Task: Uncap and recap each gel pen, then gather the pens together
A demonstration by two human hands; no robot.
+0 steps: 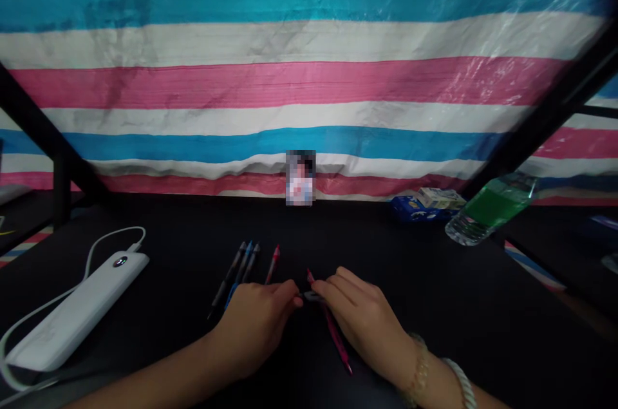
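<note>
Between my two hands is a slim pen (313,296), held crosswise, of which only a pale grey part and a thin dark stretch show. My left hand (261,319) is closed, its thumb and forefinger pinching the left end. My right hand (364,312) is closed on the right end, its fingers covering most of it. A pink-red pen (335,338) lies slanted on the desk, partly under my right hand. Beyond my left hand lies a red pen (273,263). Left of that, several dark and blue pens (236,274) lie side by side.
A white power bank (80,312) with a white cable (91,251) lies on the black desk (193,222) at left. At the back right are a blue packet (408,208), a small box (441,198) and a tilted green-labelled bottle (492,206). A striped sheet (290,87) hangs behind.
</note>
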